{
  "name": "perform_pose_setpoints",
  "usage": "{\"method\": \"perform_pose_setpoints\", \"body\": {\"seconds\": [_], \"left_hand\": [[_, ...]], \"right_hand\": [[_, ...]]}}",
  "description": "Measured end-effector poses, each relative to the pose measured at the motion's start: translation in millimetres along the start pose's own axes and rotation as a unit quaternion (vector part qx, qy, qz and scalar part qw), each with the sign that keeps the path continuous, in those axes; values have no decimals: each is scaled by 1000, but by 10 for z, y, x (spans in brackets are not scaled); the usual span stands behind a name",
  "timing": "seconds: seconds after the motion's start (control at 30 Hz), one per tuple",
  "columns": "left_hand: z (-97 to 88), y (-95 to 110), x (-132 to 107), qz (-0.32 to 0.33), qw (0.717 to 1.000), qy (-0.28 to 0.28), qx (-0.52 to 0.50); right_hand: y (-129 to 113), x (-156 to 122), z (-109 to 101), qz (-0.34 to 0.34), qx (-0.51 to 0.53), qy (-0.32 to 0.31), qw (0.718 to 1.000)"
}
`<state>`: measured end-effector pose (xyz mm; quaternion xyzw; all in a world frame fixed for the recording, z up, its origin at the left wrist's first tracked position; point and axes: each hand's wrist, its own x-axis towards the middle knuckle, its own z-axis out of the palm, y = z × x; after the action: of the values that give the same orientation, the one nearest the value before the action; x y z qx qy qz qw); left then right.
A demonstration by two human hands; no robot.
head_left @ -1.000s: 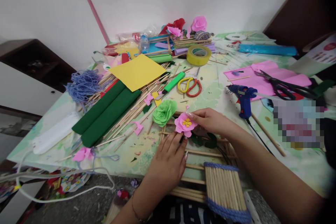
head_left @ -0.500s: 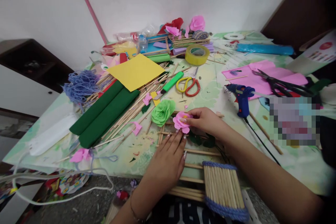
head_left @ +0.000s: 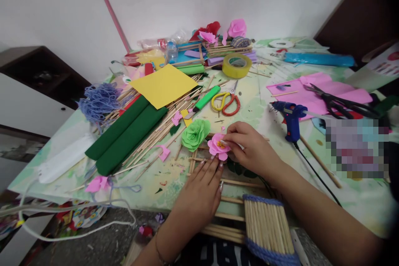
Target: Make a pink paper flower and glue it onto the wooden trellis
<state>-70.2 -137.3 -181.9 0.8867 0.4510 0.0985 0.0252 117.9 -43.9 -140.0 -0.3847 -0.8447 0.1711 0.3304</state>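
A pink paper flower [head_left: 218, 146] with a yellow centre lies on a frame of thin wooden sticks [head_left: 232, 199]. My right hand [head_left: 249, 145] pinches the flower at its right side, thumb and fingertips close to the yellow centre. My left hand [head_left: 199, 193] lies flat over the frame with its fingers stretched out, their tips just below the petals. A green paper flower [head_left: 195, 134] sits beside the pink one. Dark green leaves [head_left: 238, 169] show partly under my right hand. Blue cord edges a panel of sticks [head_left: 268, 224] at the frame's near end.
A blue glue gun [head_left: 291, 118] with a black cable stands to the right. Scissors [head_left: 227, 102], a green craft knife [head_left: 205, 99] and yellow tape [head_left: 237, 66] lie beyond my hands. Loose sticks [head_left: 146, 143], green crepe rolls [head_left: 131, 141] and blue yarn [head_left: 98, 102] cover the left side.
My right hand's fingers have drawn back slightly to the right, so more of the flower's yellow centre shows. My left hand stays in place. The view has shifted a little.
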Motion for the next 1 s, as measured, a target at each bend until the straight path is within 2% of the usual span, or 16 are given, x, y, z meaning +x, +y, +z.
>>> {"method": "perform_pose_setpoints", "body": {"seconds": [0.17,0.5,0.87,1.0], "left_hand": [[-13,0,5,6,1000,7,2],[-7,5,1,4,1000,24,6],[-13,-3,1,6,1000,17,7],[-20,0,4,5,1000,13,4]], "right_hand": [[19,3,17,27,-12,-8,1000],[60,-1,-6,61,59,-49,995],[27,-22,-77,45,91,-74,992],[2,-13,-114,3,117,-56,992]]}}
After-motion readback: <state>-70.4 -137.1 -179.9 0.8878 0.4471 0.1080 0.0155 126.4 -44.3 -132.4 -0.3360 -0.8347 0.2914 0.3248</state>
